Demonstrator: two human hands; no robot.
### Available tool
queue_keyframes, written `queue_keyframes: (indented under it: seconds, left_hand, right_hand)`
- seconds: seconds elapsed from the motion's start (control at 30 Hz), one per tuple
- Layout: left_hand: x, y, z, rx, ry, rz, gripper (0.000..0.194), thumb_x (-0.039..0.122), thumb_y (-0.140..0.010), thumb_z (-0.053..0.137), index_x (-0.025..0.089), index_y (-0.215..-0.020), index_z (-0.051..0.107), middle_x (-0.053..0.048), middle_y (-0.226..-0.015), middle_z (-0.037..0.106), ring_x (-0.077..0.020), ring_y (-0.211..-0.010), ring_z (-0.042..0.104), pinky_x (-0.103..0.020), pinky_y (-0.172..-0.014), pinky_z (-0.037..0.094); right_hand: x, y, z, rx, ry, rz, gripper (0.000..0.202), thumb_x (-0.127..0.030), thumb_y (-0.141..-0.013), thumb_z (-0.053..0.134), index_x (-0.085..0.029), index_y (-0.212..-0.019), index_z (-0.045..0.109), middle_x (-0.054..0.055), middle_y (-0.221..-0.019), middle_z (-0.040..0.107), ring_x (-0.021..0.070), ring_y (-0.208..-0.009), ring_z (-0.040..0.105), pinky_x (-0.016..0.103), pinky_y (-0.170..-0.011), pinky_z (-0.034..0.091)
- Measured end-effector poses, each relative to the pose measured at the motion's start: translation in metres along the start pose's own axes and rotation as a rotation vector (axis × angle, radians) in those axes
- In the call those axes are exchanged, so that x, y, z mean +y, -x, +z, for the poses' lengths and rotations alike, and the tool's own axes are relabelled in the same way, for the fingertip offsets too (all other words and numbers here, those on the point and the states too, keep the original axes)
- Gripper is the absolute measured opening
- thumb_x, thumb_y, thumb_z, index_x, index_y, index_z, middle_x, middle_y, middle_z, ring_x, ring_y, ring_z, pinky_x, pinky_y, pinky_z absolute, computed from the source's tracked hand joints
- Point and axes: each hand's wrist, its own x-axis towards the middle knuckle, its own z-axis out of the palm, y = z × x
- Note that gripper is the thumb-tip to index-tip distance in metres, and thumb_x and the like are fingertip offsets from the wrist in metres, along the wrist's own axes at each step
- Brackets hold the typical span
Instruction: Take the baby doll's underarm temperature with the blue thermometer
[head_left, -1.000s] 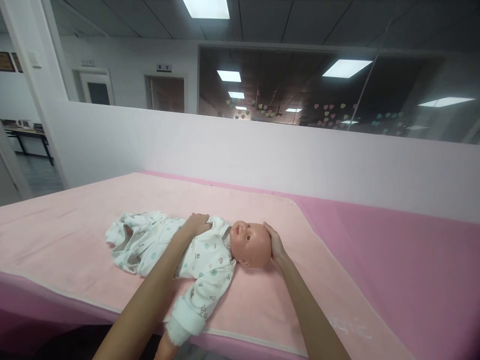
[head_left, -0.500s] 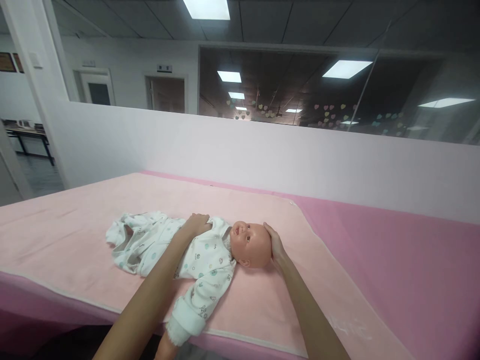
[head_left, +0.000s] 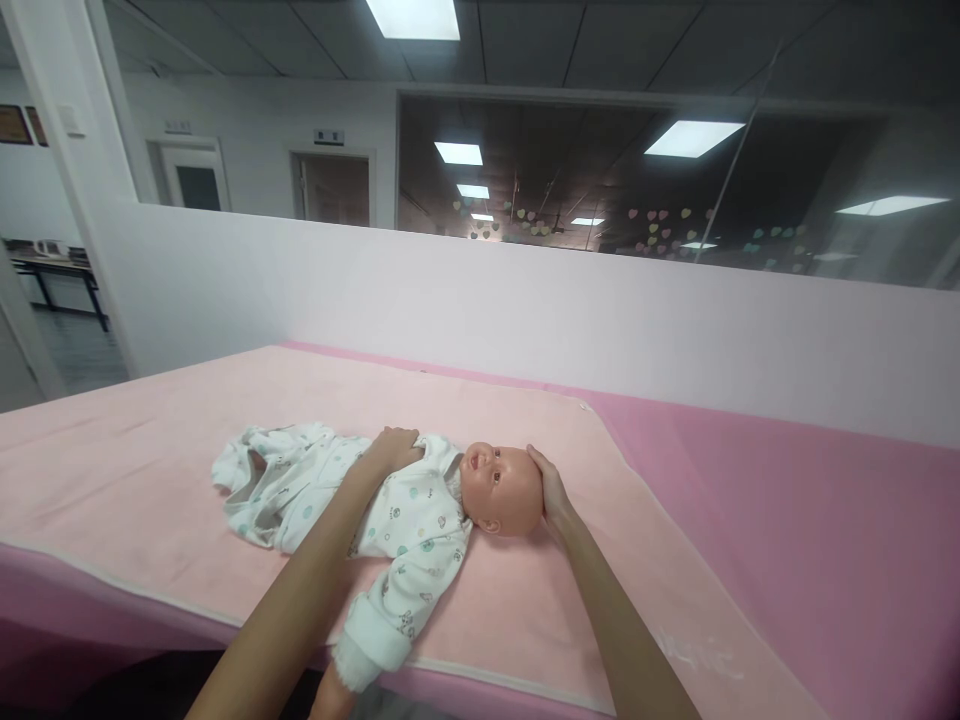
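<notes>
A baby doll (head_left: 504,490) in a white patterned sleepsuit (head_left: 409,510) lies on its back on a pale pink mat (head_left: 525,620). Its head points right and its face is turned up. My left hand (head_left: 397,448) is closed over the far side of the doll's upper body, near the shoulder; its fingertips are partly hidden. The crown of the head is cupped in my right hand (head_left: 551,487), fingers curved along the far side. Toward me, the doll's near arm (head_left: 382,630) hangs over the mat's front edge. The sleepsuit's leg part (head_left: 262,480) looks loose and rumpled at the left.
Beneath the mat is a darker pink cover (head_left: 787,490), showing at the right and along the front edge. A low white wall (head_left: 487,310) with glass (head_left: 600,190) above borders the far side. Through the opening at left stands a table (head_left: 60,265).
</notes>
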Motion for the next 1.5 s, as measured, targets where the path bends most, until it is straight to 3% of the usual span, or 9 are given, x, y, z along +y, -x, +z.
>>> queue_keyframes:
  seconds: [0.3, 0.47, 0.67, 0.8, 0.9, 1.1, 1.3, 1.4, 1.5]
  left_hand:
    - [-0.002, -0.001, 0.004, 0.034, 0.064, -0.018, 0.027, 0.029, -0.075, 0.040, 0.015, -0.087, 0.060, -0.015, -0.095, 0.066, -0.0295, -0.092, 0.059, -0.040, -0.081, 0.039]
    - [-0.005, -0.002, 0.006, 0.080, 0.146, -0.024, 0.033, 0.026, -0.074, 0.040, 0.015, -0.099, 0.058, -0.013, -0.103, 0.064, -0.0283, -0.096, 0.058, -0.039, -0.081, 0.041]
    - [-0.003, 0.008, 0.003, 0.445, 0.704, 0.004, 0.038, 0.023, -0.070, 0.047, 0.018, -0.106, 0.058, -0.005, -0.107, 0.063, -0.0211, -0.102, 0.055, -0.031, -0.087, 0.042]
    - [0.006, 0.022, -0.008, 0.123, 0.993, 0.320, 0.029, 0.030, -0.072, 0.054, 0.015, -0.094, 0.067, -0.007, -0.093, 0.068, -0.0210, -0.092, 0.060, -0.030, -0.082, 0.045]
    - [0.012, 0.029, -0.014, -0.131, 0.958, 0.511, 0.029, 0.025, -0.065, 0.064, 0.017, -0.091, 0.071, -0.008, -0.093, 0.069, -0.0218, -0.091, 0.060, -0.027, -0.079, 0.046]
    - [0.013, 0.028, -0.008, -0.016, 1.079, 0.321, 0.024, 0.025, -0.064, 0.066, 0.015, -0.084, 0.073, -0.007, -0.077, 0.070, -0.0191, -0.074, 0.062, -0.026, -0.065, 0.047]
    - [0.004, 0.017, 0.000, 0.195, 1.507, 0.010, 0.046, 0.033, -0.065, 0.069, 0.014, -0.108, 0.063, -0.007, -0.080, 0.070, -0.0165, -0.071, 0.063, -0.026, -0.066, 0.047]
    - [0.001, 0.013, 0.003, 0.263, 1.545, -0.090, 0.040, 0.035, -0.066, 0.068, 0.013, -0.100, 0.067, -0.007, -0.082, 0.070, -0.0159, -0.072, 0.062, -0.026, -0.068, 0.047]
    - [0.000, 0.011, 0.005, 0.251, 1.508, -0.103, 0.035, 0.036, -0.065, 0.068, 0.013, -0.090, 0.070, -0.007, -0.082, 0.071, -0.0170, -0.073, 0.062, -0.026, -0.068, 0.046]
  right_hand:
    - [0.002, -0.001, 0.000, -0.001, -0.031, -0.001, 0.045, -0.047, -0.078, 0.043, -0.011, -0.089, 0.067, 0.012, -0.096, 0.068, 0.0256, -0.092, 0.063, 0.036, -0.085, 0.047]
    - [0.011, -0.011, -0.010, 0.212, 0.134, -0.197, 0.035, -0.047, -0.072, 0.052, -0.016, -0.079, 0.067, 0.007, -0.083, 0.070, 0.0222, -0.083, 0.064, 0.029, -0.075, 0.049]
    - [0.012, -0.017, -0.020, 0.523, 0.509, -0.558, 0.030, -0.045, -0.068, 0.056, -0.016, -0.072, 0.063, 0.006, -0.082, 0.068, 0.0217, -0.082, 0.060, 0.031, -0.075, 0.045]
    - [-0.003, -0.011, -0.008, 0.613, 0.842, -0.764, 0.019, -0.034, -0.071, 0.054, -0.018, -0.075, 0.063, 0.006, -0.085, 0.066, 0.0211, -0.086, 0.057, 0.033, -0.082, 0.040]
    - [-0.015, -0.006, 0.022, 0.464, 1.270, -0.873, 0.015, -0.028, -0.075, 0.051, -0.020, -0.078, 0.063, 0.005, -0.086, 0.066, 0.0205, -0.088, 0.056, 0.034, -0.086, 0.037]
    - [-0.009, -0.017, 0.086, 0.020, 1.755, -0.595, 0.019, -0.022, -0.079, 0.047, -0.021, -0.066, 0.061, 0.006, -0.073, 0.064, 0.0206, -0.080, 0.055, 0.035, -0.087, 0.033]
    - [0.007, -0.063, 0.103, 0.115, 1.680, -0.410, 0.008, -0.021, -0.081, 0.056, -0.018, -0.082, 0.063, 0.012, -0.097, 0.062, 0.0256, -0.100, 0.051, 0.038, -0.085, 0.039]
    - [0.008, -0.080, 0.108, 0.095, 1.667, -0.427, 0.019, -0.029, -0.086, 0.051, -0.020, -0.101, 0.058, 0.011, -0.111, 0.057, 0.0207, -0.099, 0.053, 0.039, -0.084, 0.044]
    - [0.014, -0.085, 0.107, 0.098, 1.641, -0.437, 0.014, -0.026, -0.084, 0.053, -0.020, -0.093, 0.062, 0.013, -0.098, 0.062, 0.0265, -0.101, 0.053, 0.045, -0.086, 0.038]
